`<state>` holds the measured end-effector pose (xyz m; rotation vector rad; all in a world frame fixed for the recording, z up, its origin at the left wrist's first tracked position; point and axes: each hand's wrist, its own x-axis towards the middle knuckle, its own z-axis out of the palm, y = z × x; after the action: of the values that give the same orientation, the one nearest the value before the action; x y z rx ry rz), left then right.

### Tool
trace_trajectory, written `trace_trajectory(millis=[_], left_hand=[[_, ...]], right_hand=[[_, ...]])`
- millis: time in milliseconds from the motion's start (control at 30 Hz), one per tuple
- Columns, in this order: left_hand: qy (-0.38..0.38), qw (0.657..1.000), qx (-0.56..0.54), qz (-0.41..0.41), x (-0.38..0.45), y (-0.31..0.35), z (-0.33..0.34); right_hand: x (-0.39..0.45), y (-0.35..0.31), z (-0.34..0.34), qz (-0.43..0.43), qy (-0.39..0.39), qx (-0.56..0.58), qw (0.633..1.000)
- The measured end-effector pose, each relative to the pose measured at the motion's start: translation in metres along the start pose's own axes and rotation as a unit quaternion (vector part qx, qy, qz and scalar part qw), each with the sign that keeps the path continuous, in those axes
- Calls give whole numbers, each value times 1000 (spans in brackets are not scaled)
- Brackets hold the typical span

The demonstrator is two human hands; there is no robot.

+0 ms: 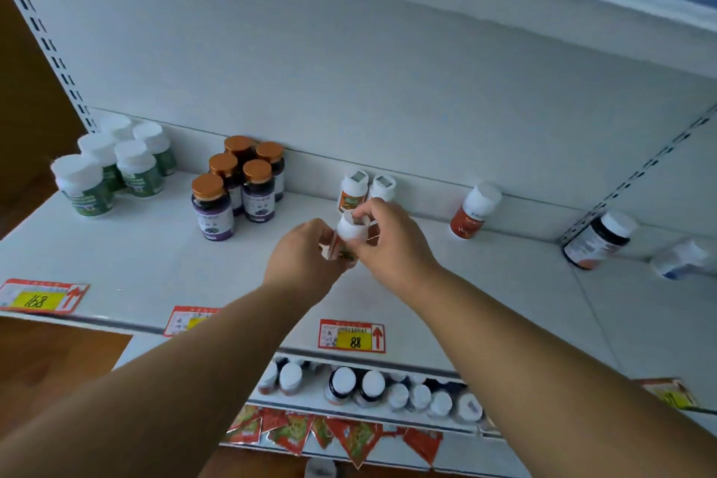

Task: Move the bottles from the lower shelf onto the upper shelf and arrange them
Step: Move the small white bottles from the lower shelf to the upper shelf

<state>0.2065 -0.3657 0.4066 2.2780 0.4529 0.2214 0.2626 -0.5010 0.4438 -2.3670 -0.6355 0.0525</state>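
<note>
Both hands hold one white-capped bottle (351,231) over the middle of the upper shelf (155,264). My left hand (302,256) grips its body from the left and my right hand (392,241) pinches its cap from the right. Just behind it, two similar orange-labelled bottles (355,188) stand against the back wall. Groups of green-labelled white-capped bottles (112,163) and purple-labelled copper-capped bottles (240,182) stand to the left. Several white-capped bottles (372,388) fill the lower shelf below.
A red-labelled bottle (475,211) and a dark bottle (599,241) stand further right on the upper shelf, with a blurred one (683,258) at the far right. Price tags (351,336) hang on the shelf's front edge. Red pennants (333,435) hang under the lower shelf.
</note>
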Motion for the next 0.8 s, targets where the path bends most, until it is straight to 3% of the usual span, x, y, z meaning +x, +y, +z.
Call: trace_trajectory(millis=[200, 433, 800], left_hand=[[20, 997, 74, -20, 42, 0, 23], [20, 998, 49, -42, 66, 0, 30], [26, 998, 45, -32, 48, 4, 12]], right_hand=[[33, 27, 17, -26, -7, -72, 997], [62, 32, 18, -25, -11, -86, 996], [32, 24, 20, -25, 58, -103, 993]])
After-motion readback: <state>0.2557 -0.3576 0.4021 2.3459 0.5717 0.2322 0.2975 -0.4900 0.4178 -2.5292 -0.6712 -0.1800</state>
